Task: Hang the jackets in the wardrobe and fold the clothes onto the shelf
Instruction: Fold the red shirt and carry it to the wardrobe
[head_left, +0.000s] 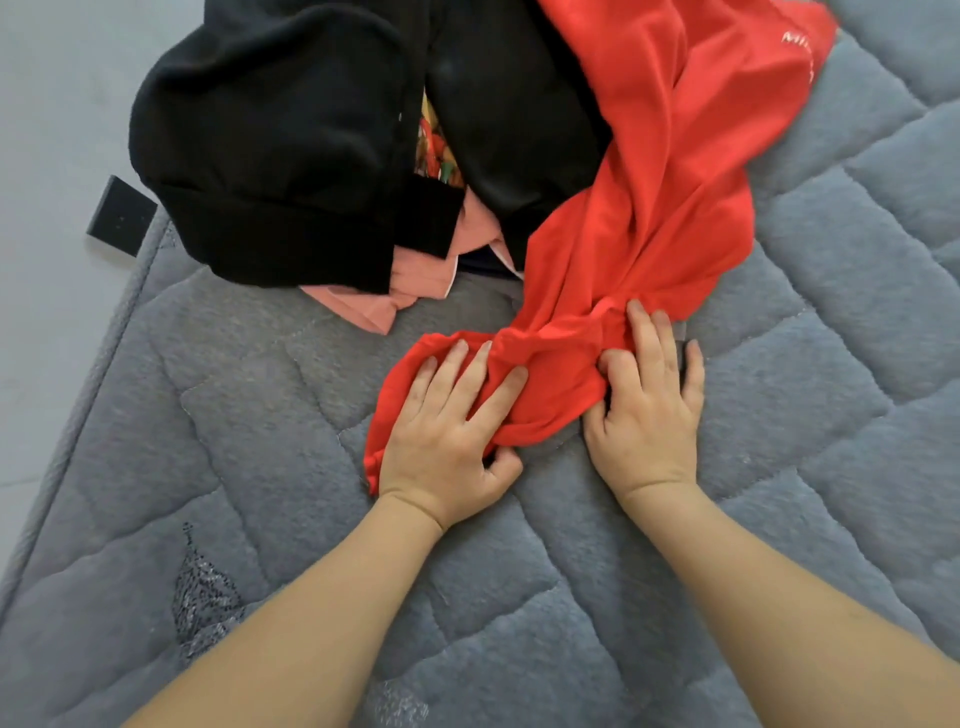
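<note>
A red garment (649, 171) with white lettering lies stretched across the grey quilted bed (260, 467), its near end bunched between my hands. My left hand (447, 431) lies on that end, fingers on top and thumb tucked under the fabric's edge, pinching it. My right hand (644, 400) holds the bunch from the right, its thumb dug into a fold and its fingers spread over cloth and bed. Behind lies a heap: a black jacket (270, 145) with ribbed cuffs, a pink garment (415, 291) under it, and a colourful print (434, 150) showing between black folds.
The bed's left edge runs diagonally at the left, with pale floor (47, 156) beyond it. A small black flat object (120, 215) lies on the floor by the bed's corner. Grey quilted surface extends in front of and to the right of my hands.
</note>
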